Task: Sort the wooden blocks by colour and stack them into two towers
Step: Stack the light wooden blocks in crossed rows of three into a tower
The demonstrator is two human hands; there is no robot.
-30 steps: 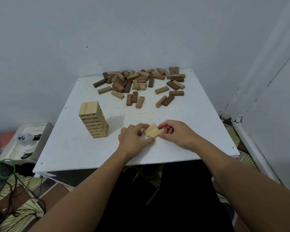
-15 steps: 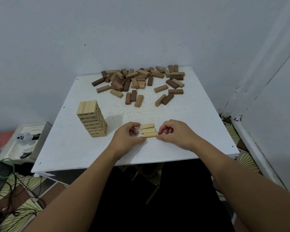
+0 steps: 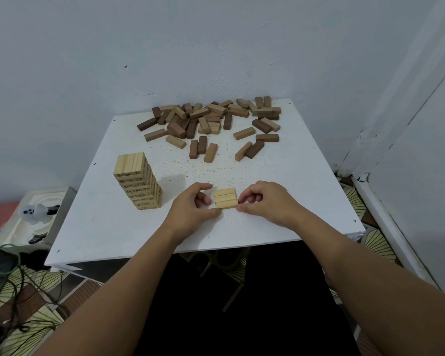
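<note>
Pale grey-blue walls meet in a corner behind a square white tabletop (image 3: 293, 191) whose paint is speckled with small dark chips. On its left part stands a tall tower of pale wooden blocks (image 3: 139, 182), laid three to a layer with the layers crossing; black numbers are printed on the block ends, but they are too small and blurred to read with certainty. Along the far edge lies a loose heap of mid-brown and dark-brown wooden blocks (image 3: 211, 119), with a few strays nearer, among them a pair of dark blocks side by side and a light-brown one just beside them.

Near the front edge, three pale wooden blocks (image 3: 225, 198) lie flat on the tabletop, side by side and touching, forming a small square layer. The left hand (image 3: 190, 210) rests at their left end, fingers curled, thumb tip against the nearest block's end. The right hand (image 3: 265, 201) sits at the right end, fingers curled, thumb and fingertip touching the blocks' ends. Whether either hand truly pinches the blocks or only steadies them cannot be told.

Left of the tabletop, on the floor, sits a white moulded tray (image 3: 18, 222) with a small white ghost-like figure (image 3: 35, 213), and green cord (image 3: 0, 260) trails over patterned floor mats (image 3: 31, 319).
</note>
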